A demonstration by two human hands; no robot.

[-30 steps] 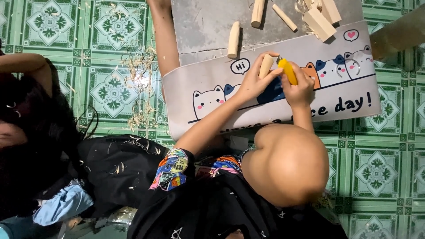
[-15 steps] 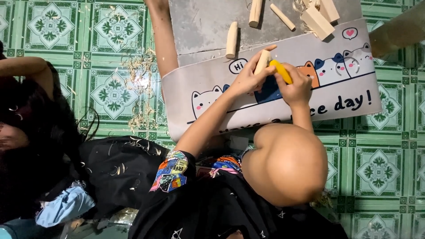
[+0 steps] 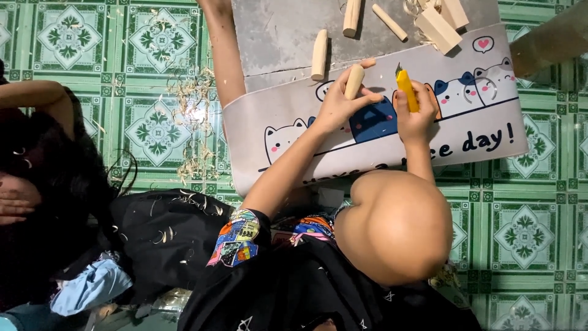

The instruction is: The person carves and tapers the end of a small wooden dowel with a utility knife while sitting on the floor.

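The short wooden stick (image 3: 354, 81) is up off the mat, in the middle of the scene and a bit far from the person. The left hand (image 3: 335, 107) is wrapped tight around its lower part, so the rounded top pokes out free. It looks held that way so the bare end can be worked on while the fingers stay out of the way.

Just to the right, the right hand (image 3: 416, 113) is closed around a yellow cutter (image 3: 407, 91). The cutter stands up and points far, close beside the stick but not touching it.

Under both hands lies a pale mat (image 3: 288, 132) with cartoon cats on it. It probably is there to catch bits and keep the floor safe.

Farther away is a grey worktop (image 3: 275, 37). On it lie another rounded stick (image 3: 319, 55), a thin rod (image 3: 389, 22) and some square wood blocks (image 3: 438, 27), well apart from the hands but easy to reach.

Curly wood shavings (image 3: 193, 104) lie on the green tiled floor (image 3: 539, 227) to the left of the mat. A bare limb (image 3: 223, 55) lies along the mat's left edge; I cannot tell if it is an arm or a leg.

At the far left sits another person, whose hand (image 3: 13, 205) rests near dark hair.
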